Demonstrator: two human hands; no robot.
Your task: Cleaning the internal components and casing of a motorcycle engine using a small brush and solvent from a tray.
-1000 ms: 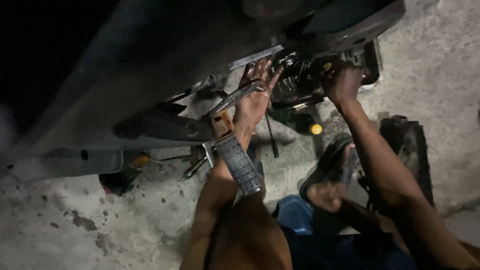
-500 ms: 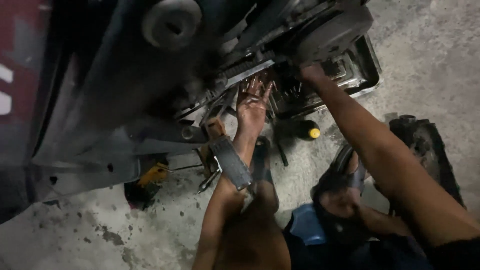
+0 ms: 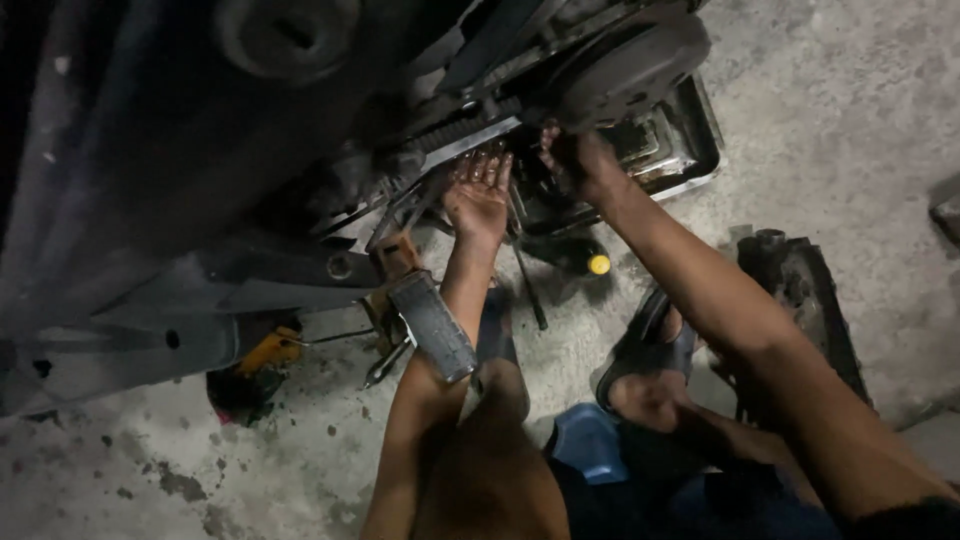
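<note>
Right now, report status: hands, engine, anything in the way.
Left hand open, palm up under engine. Right hand reaching beneath round cover, fingers hidden. Footpeg crosses left forearm. Tray on floor behind.

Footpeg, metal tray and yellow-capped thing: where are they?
Footpeg [image 3: 433,325], head view, on its ribbed tread.
Metal tray [image 3: 703,120], head view, on its right rim.
Yellow-capped thing [image 3: 598,264], head view, on its yellow cap.

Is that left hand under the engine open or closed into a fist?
Open: the left hand has its palm up and fingers spread against the engine's underside.
</note>
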